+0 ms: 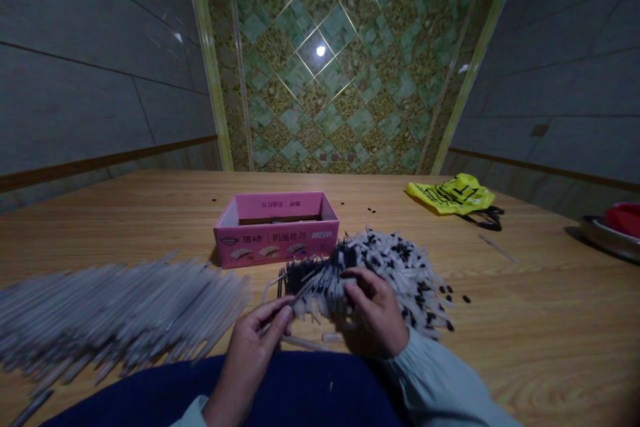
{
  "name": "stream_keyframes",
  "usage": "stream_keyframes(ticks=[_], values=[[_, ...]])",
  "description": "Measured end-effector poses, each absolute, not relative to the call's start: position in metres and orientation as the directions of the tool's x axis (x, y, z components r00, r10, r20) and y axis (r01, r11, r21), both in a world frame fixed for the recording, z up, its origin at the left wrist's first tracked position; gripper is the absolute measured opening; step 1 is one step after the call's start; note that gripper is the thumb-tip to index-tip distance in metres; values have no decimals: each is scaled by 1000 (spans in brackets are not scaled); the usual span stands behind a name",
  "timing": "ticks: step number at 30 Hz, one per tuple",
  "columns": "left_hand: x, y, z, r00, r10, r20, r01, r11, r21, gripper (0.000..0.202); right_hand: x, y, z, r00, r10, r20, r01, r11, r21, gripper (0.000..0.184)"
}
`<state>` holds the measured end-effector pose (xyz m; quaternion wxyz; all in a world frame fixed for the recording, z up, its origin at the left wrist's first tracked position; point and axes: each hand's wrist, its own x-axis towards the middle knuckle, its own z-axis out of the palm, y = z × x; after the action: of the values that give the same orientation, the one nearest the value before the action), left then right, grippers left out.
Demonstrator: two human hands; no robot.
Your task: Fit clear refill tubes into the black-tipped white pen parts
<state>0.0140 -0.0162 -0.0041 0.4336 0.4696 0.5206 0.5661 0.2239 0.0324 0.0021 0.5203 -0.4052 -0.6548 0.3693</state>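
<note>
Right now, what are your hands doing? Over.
Left hand pinching one thin tube. Right hand on the pile of black-tipped pieces. Pink box behind, not in the way.

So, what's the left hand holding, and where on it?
The left hand pinches a thin tube near its lower end, between thumb and fingers.

A box stands on the table, behind the capped pieces (long tubes lie to their left).
</note>
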Motion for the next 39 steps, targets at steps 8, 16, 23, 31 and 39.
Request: stream_keyframes(ticks=[8,16,23,31,39], values=[[16,-18,-1,-127,983,131,175,-108,979,32,210,28,-4,-204,970,129,-323,58,-945,37],[17,-21,-4,13,990,143,340,-139,930,33,208,27,-4,-203,968,150,-335,75,-939,32],[16,-20,-4,26,992,125,370,-126,921,33,211,26,-5,-171,957,236,-193,202,-960,26],[18,-21,-1,53,992,117,354,-128,926,31,210,27,-7,-148,952,266,-158,243,-957,22],[15,-19,1,-24,977,214,387,-188,903,27,213,24,-8,-285,925,251,-108,230,-967,23]])
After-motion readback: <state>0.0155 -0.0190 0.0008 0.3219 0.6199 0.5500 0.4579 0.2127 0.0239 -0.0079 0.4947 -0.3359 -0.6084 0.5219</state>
